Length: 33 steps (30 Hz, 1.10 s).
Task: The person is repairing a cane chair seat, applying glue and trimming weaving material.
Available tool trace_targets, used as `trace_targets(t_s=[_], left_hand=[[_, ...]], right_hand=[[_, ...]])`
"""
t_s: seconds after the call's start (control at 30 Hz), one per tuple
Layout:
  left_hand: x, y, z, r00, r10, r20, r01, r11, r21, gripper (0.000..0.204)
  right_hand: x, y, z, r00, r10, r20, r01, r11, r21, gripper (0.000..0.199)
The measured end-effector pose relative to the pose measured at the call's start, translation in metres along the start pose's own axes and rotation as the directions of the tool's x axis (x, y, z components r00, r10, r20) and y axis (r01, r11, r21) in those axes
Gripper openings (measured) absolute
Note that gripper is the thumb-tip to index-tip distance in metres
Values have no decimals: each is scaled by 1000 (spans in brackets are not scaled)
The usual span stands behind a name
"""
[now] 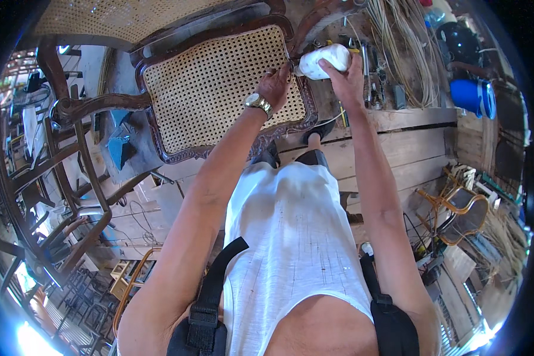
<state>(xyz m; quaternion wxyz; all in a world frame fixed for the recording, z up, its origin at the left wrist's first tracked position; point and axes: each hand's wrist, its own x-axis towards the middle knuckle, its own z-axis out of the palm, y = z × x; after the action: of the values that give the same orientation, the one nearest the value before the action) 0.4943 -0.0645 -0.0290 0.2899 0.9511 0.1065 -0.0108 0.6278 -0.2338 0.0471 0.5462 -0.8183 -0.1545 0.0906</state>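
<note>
My right hand [349, 80] is wrapped round a white plastic bottle [323, 63], tipped on its side with its narrow end toward the left. That end comes close to the right rim of a chair seat [219, 89], which has woven cane set in a carved dark wood frame [156, 133]. Over the cane near the same rim is my left hand [274, 89], with a gold watch [257, 103] on its wrist. Its fingers are drawn together at the frame's edge beside the bottle's tip; what they pinch, if anything, is too small to make out.
A cane chair back [124, 21] rises beyond the seat. Bundled cane strands [406, 47], small tools and a blue container [472, 98] lie to the right. Bare wooden chair frames [71, 178] crowd the left. A blue block-like object [120, 145] sits beside the seat.
</note>
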Motion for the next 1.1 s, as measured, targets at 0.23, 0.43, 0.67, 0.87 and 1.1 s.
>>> trace_targets(t_s=[0.23,0.43,0.67,0.87,1.1], left_hand=[[0,4,-5,999,17,-30,-16,1000,26,67],[-2,6,-9,1000,-18,-13,18,1000,-12,66],[1,4,-8,999,-19,27,19,1000,4,64],[-2,6,-9,1000,-9,0,9,1000,11,62],[-2,13,-18,996,-57,67,56,998,9,64]], right_hand=[[1,1,2,998,59,-12,-59,997,-46,80],[-3,-5,2,994,100,-45,-95,991,92,80],[-6,-3,3,997,50,-67,-52,998,-38,74],[-10,-11,3,997,56,-54,-53,997,64,71],[-11,-17,1,995,14,-104,-24,995,-101,67]])
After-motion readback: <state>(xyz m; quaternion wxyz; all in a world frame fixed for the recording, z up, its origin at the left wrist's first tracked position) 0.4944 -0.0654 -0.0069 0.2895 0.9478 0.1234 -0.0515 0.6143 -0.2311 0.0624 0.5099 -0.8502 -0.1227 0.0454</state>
